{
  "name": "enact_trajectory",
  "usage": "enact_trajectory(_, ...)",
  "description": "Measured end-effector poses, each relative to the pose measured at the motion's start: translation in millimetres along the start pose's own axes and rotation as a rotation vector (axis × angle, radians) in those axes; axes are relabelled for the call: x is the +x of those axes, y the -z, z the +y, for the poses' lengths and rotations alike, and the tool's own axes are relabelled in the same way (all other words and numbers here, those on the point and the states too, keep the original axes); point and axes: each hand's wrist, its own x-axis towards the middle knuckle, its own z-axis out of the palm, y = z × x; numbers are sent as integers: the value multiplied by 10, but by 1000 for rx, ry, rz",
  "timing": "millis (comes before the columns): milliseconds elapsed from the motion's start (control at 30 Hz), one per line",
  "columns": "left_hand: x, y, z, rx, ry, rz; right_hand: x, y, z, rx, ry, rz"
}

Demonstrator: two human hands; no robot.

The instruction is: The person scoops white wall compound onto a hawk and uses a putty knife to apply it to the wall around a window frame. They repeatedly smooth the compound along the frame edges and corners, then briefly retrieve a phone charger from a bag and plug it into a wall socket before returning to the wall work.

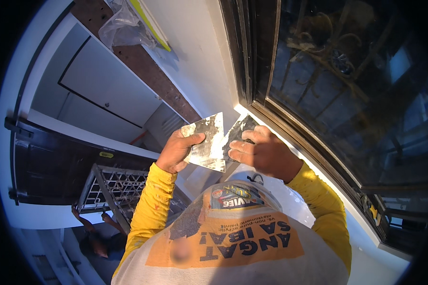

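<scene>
In front of my chest, my left hand [172,153] grips a flat, square-cornered metal putty scraper [211,151], thumb across its face. White putty is smeared on that plate, and sunlight glares off it. Close by on the right, my right hand [271,154] has its fingers curled over a darker putty scraper [239,127] streaked with white. The two plates' edges are side by side; whether they touch, I cannot tell. Part of the darker plate is hidden behind my right fingers.
A dark-framed window [257,92] with reflecting glass runs along the right, beside a white wall [195,35]. At upper left, a clear plastic bag [123,26] lies on a brown ledge [157,78]. A person [100,242] at lower left holds a metal grille [121,183] near a dark door panel [52,161].
</scene>
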Motion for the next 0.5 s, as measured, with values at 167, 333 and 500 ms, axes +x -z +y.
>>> enact_trajectory(167,6,176,77,-34,-159,65,-128,-79,14,204,-8,-207)
enact_trajectory(333,-102,543,151,-193,-348,108,-100,-543,197,494,-364,423)
enact_trajectory(500,-257,811,-60,-187,-284,168,210,-1028,603,706,-822,747)
